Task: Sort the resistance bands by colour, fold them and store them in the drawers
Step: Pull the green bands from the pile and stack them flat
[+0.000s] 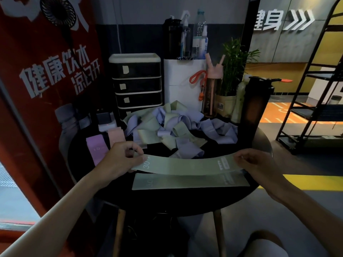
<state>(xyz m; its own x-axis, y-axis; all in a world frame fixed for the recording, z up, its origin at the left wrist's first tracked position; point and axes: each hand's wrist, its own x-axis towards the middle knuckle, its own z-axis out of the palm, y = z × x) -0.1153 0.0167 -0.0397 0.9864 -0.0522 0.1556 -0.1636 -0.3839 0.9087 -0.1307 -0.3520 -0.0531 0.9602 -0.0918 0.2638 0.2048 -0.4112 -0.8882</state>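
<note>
A light green resistance band (185,165) marked "30" is stretched flat just above the round black table (167,197). My left hand (120,158) pinches its left end and my right hand (254,164) pinches its right end. A second green band (189,181) lies flat on the table right below it. Behind them sits a tangled heap of green and lavender bands (172,127). A purple band (96,147) and a pink band (116,136) lie flat at the table's left. The black drawer unit (136,84) stands at the back left, its drawers closed.
A white box (182,84) with bottles on top stands beside the drawers. A pink bottle (211,95), a potted plant (230,86) and a dark bottle (254,106) line the back right. A red poster wall (37,89) is at left, a black rack (315,93) at right.
</note>
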